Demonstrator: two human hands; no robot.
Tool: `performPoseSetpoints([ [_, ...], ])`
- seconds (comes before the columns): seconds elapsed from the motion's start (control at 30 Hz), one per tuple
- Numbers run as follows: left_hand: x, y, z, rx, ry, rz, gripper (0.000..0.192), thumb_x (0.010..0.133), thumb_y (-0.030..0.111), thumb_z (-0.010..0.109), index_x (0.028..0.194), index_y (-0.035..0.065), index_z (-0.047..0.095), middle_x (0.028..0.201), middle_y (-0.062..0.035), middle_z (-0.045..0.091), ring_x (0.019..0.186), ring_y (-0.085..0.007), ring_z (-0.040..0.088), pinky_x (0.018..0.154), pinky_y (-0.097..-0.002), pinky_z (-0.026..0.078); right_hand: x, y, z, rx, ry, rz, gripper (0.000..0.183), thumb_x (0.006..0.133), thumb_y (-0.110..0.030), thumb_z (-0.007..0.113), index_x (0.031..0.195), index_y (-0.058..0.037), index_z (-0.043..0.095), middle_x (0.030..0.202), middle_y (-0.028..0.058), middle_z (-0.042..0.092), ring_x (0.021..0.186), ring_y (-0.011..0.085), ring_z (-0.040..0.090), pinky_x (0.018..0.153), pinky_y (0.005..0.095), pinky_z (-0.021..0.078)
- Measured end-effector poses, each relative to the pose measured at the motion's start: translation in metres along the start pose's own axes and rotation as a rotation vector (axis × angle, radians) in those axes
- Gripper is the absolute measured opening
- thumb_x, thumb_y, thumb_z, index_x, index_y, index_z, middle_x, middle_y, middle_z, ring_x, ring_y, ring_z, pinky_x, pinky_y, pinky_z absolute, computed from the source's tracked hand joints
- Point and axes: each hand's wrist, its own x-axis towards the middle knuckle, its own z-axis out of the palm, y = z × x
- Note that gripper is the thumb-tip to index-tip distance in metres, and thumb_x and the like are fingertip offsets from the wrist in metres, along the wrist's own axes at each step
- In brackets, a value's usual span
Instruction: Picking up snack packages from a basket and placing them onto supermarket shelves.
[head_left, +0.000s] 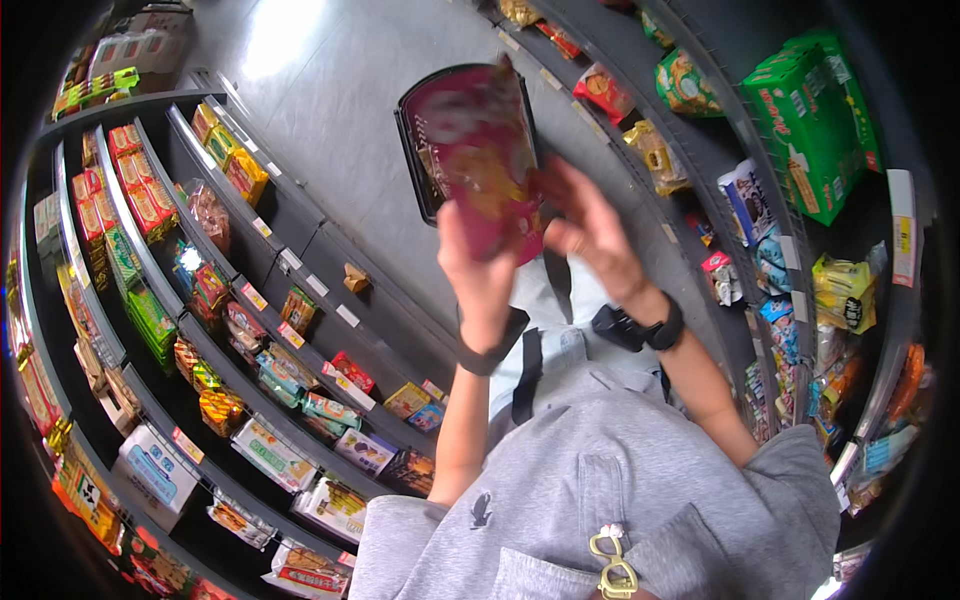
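My left hand (480, 259) grips the lower end of a magenta snack packet (480, 142), blurred by motion. To the right of the packet, my right hand (596, 240) has its thumb and fingers spread. Its fingertips come close to the packet's edge, and whether they touch it is unclear. Behind the packet shows the black rim of a basket (406, 142), its inside mostly covered. Dark wristbands circle both wrists.
A shelving unit (319, 217) with packaged snacks runs along the left. Another rack (731, 127) on the right carries bags and a large green carton (817, 127). Grey floor (345, 97) lies between them. A small brown piece (355, 277) rests on a low left shelf.
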Motion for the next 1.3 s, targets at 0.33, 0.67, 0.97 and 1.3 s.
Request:
performPoseSetpoints([
  [0.33, -0.026, 0.067, -0.022, 0.416, -0.291, 0.404, 0.077, 0.071, 0.009, 0.065, 0.136, 0.0006, 0.025, 0.139, -0.0228, 0.027, 0.13, -0.0344, 0.026, 0.105, -0.0405, 0.022, -0.016, -0.03, -0.062, 0.426, 0.14, 0.336, 0.036, 0.085, -0.021, 0.056, 0.111, 0.003, 0.053, 0.103, 0.0103, 0.061, 0.097, 0.0188, 0.057, 0.085, 0.0305, 0.0436],
  [0.67, -0.006, 0.029, -0.024, -0.485, -0.745, -0.421, 0.049, 0.075, 0.009, 0.069, 0.117, -0.0029, 0.046, 0.106, -0.0069, 0.058, 0.095, -0.0124, 0.054, 0.085, -0.0269, 0.043, -0.024, -0.038, -0.067, 0.445, -0.101, 0.298, 0.033, 0.086, -0.018, 0.053, 0.113, 0.0014, 0.053, 0.105, 0.0107, 0.06, 0.095, 0.0192, 0.059, 0.082, 0.0296, 0.0466],
  [0.97, 0.004, 0.009, -0.014, -0.539, -0.637, -0.41, 0.044, 0.075, 0.007, 0.068, 0.113, -0.0023, 0.048, 0.099, -0.0064, 0.06, 0.088, -0.0125, 0.057, 0.078, -0.0264, 0.046, -0.012, -0.031, -0.056, 0.168, 0.161, 0.166, 0.033, 0.085, -0.017, 0.056, 0.113, 0.0, 0.053, 0.106, 0.0087, 0.059, 0.096, 0.0166, 0.057, 0.082, 0.0274, 0.0432],
  [1.3, 0.005, -0.019, 0.047, 0.504, -0.416, 0.54, 0.064, 0.063, 0.015, 0.066, 0.122, 0.0046, 0.045, 0.123, -0.017, 0.047, 0.117, -0.0394, 0.04, 0.097, -0.0515, 0.03, 0.007, 0.024, -0.039, -0.04, 0.133, 0.179, 0.06, 0.077, -0.03, 0.068, 0.124, -0.0029, 0.042, 0.116, 0.0081, 0.052, 0.106, 0.0161, 0.049, 0.091, 0.0299, 0.0393],
])
